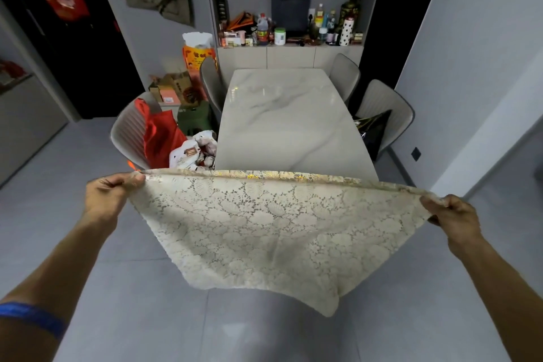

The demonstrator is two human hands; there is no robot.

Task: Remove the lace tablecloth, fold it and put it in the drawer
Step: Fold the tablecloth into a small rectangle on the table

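The cream lace tablecloth hangs in the air in front of the marble table, doubled over with its folded top edge stretched level between my hands. My left hand pinches the left end of that edge. My right hand pinches the right end. The cloth's lower part droops toward the floor, with one corner hanging lowest at the right. The table top is bare. No drawer shows clearly in view.
Grey chairs stand around the table; the near-left chair carries a red bag and white bags. A cabinet shelf crowded with bottles lies beyond the table. Boxes are stacked at the back left. Grey tiled floor surrounds me.
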